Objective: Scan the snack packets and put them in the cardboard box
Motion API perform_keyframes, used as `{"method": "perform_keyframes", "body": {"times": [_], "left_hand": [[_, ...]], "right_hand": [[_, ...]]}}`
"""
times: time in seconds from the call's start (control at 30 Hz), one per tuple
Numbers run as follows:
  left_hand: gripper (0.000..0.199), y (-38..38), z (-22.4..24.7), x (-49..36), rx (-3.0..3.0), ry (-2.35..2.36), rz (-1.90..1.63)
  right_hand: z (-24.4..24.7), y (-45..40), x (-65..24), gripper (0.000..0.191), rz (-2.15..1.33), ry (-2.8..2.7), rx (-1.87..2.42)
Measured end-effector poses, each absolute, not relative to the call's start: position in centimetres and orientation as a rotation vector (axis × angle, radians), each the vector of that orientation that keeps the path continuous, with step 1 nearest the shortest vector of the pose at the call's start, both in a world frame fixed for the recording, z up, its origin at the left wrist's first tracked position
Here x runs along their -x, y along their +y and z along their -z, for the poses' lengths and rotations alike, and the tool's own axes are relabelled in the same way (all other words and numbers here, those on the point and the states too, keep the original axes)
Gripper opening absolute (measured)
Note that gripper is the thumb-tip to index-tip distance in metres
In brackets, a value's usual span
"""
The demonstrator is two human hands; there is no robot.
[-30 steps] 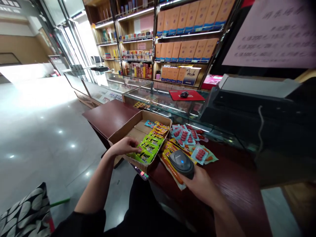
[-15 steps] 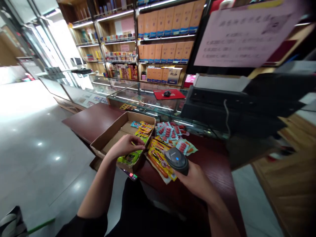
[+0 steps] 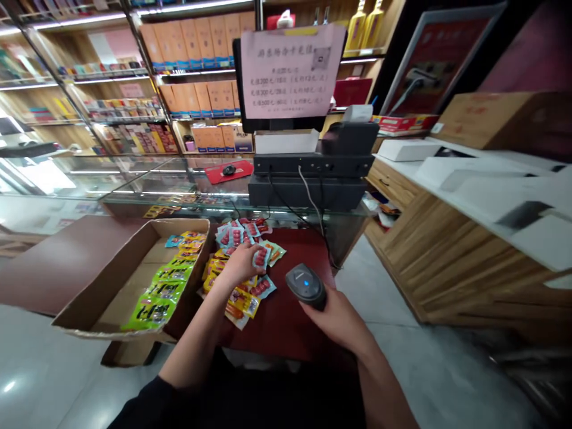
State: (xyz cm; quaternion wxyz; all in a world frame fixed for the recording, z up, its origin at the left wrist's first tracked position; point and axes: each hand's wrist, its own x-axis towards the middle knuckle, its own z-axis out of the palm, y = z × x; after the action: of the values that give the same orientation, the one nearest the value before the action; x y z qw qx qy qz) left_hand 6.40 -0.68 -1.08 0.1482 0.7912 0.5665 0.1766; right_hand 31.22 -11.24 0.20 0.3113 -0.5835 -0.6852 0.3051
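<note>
Some tabletop [image 3: 283, 325] between packets [image 3: 246, 301] and scanner [image 3: 306, 286]; right hand [image 3: 340, 319] perhaps above tabletop's edge.

Premises: shop, evidenced by lit wooden shelves [image 3: 196, 72] of orange-and-blue boxes [image 3: 199, 98], a glass display counter [image 3: 172, 182] and a dark-grey handheld scanner [image 3: 306, 286].

The left hand [image 3: 242, 263] partly hides yellow sausage packets [image 3: 246, 301]. At ten o'clock, the edge crops wooden shelving [image 3: 58, 46].

Strip-lit wooden shelves [image 3: 67, 44] rose behind a glass showcase [image 3: 174, 185]. A reddish-brown desk [image 3: 290, 328] stood before it, a wood-grained cabinet [image 3: 415, 262] to the right, on grey floor [image 3: 402, 351]; bright light [image 3: 51, 174] showed at the left.
</note>
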Motion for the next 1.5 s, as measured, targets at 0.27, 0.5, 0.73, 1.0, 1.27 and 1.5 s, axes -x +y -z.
{"method": "perform_keyframes", "body": {"times": [0.27, 0.5, 0.73, 1.0, 1.27, 1.5], "left_hand": [[0.079, 0.5, 4.9, -7.9, -2.377, 1.742, -0.347], [0.029, 1.0, 5.0, -7.3, -2.037, 1.653, -0.952], [0.036, 0.4, 3.2, -6.2, -1.299, 1.343, -1.270], [0.040, -1.0, 2.5, -7.0, -1.178, 1.257, -1.194], [0.038, -1.2, 2.6, -7.3, -1.232, 1.241, -1.134], [0.035, -1.3, 2.3, -7.5, -1.177, 1.207, -1.134]], "right_hand": [[-0.1, -11.4, -32.4, 0.030, -0.810, -1.764, 1.547], [0.1, -11.2, -32.2, 0.030, -0.821, -1.766, 1.535], [-0.1, -11.2, -31.4, 0.027, -0.905, -1.772, 1.486], [0.0, -11.5, -30.8, 0.029, -0.940, -1.727, 1.475], [-0.1, -11.9, -31.1, 0.029, -0.928, -1.717, 1.505], [0.0, -12.0, -31.2, 0.028, -0.927, -1.711, 1.492]]}}
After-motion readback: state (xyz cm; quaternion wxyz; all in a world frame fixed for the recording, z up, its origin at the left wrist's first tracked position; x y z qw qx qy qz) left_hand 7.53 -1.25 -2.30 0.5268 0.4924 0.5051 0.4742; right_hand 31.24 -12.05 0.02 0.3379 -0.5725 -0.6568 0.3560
